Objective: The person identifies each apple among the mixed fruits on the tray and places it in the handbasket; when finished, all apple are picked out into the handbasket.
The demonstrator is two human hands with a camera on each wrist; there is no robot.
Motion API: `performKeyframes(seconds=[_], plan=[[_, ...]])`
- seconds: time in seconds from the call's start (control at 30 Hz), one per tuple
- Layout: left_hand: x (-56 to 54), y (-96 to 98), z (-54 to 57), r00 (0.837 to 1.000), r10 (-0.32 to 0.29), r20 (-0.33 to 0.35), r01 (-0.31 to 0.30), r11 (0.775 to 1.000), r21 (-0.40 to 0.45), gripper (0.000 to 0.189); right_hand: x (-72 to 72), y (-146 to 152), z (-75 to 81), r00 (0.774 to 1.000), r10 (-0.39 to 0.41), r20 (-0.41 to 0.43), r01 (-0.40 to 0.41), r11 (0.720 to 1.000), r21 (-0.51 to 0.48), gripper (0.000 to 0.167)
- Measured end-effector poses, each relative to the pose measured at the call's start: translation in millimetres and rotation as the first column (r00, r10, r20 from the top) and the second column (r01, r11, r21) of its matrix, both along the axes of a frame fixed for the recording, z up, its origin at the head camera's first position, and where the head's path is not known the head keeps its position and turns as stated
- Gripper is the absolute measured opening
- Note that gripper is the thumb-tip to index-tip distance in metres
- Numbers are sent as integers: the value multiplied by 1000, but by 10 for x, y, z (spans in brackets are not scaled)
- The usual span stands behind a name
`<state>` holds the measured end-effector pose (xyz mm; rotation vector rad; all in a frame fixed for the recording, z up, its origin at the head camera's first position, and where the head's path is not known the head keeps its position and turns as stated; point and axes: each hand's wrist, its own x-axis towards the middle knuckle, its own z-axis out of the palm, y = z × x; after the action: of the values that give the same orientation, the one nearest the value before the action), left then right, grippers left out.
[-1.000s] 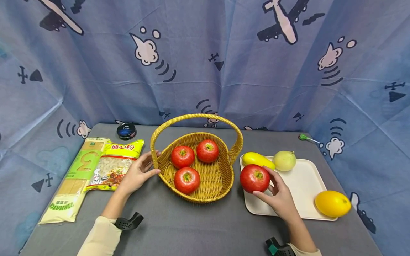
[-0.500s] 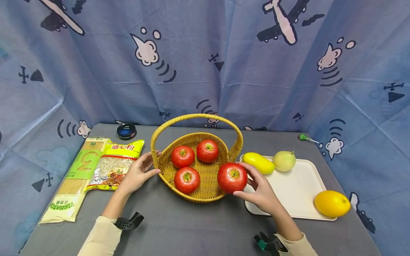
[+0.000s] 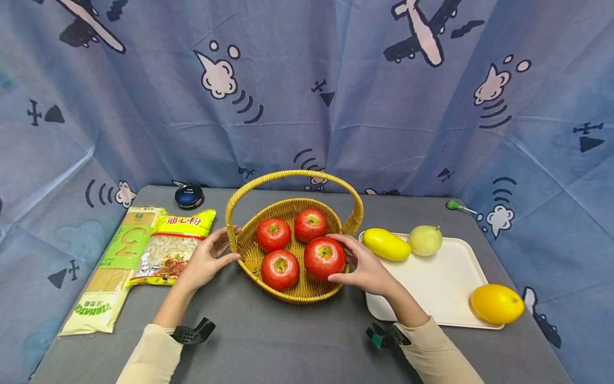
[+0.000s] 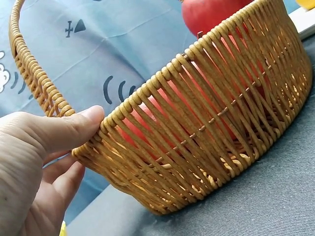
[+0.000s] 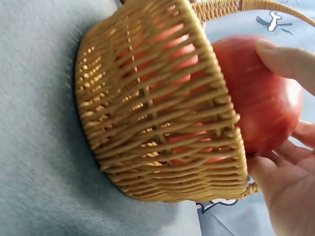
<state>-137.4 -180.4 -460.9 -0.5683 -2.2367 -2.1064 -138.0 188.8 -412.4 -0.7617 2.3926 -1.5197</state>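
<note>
A yellow wicker basket point(image 3: 307, 296) with a tall arched handle stands mid-table, three red apples inside: one at the left point(image 3: 273, 235), one at the back point(image 3: 310, 225), one at the front point(image 3: 280, 270). My right hand point(image 3: 366, 265) grips another red apple point(image 3: 324, 258) between thumb and fingers, at the basket's right side. In the right wrist view this apple point(image 5: 256, 93) bulges above the rim. My left hand point(image 3: 207, 260) pinches the basket's left rim by the handle's foot; the left wrist view has the thumb point(image 4: 83, 125) over the rim, fingers below.
Right of the basket lies a white tray point(image 3: 451, 282) with a yellow mango point(image 3: 386, 244), a pale green round fruit point(image 3: 425, 240) and a yellow fruit point(image 3: 497, 304). At left are a noodle pack point(image 3: 112, 266), a macaroni bag point(image 3: 175, 248) and a tuna can point(image 3: 189, 197). A green-headed stick point(image 3: 460, 206) lies back right.
My right hand has carried its apple leftward from over the tray, across the basket's right rim, to above the basket's interior. My left hand has stayed at the left rim.
</note>
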Motion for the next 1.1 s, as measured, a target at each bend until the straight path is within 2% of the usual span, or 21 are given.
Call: performKeyframes(seconds=[0.13,0.2,0.43,0.63,0.93,1.1], plan=[[-5,0,-7,1000,0,-3,0,1000,-6,61,-80,-4,-14,999,45,-2,-45,998,39,76],[-9,1,-10,1000,4,-2,-4,1000,-7,61,-107,0,-14,998,58,-30,-55,994,95,76],[-11,6,0,1000,15,7,-15,1000,-8,62,-187,-31,22,985,132,-107,-99,958,269,75],[0,10,8,1000,6,-4,-6,1000,-12,61,-237,-53,61,974,214,-76,-177,925,337,74],[11,6,3,1000,6,-7,-6,1000,-21,59,-254,-61,105,959,282,-19,-249,873,419,71],[13,9,-1,1000,7,-8,-7,1000,-27,60,-260,-90,132,949,314,-13,-273,846,457,61]])
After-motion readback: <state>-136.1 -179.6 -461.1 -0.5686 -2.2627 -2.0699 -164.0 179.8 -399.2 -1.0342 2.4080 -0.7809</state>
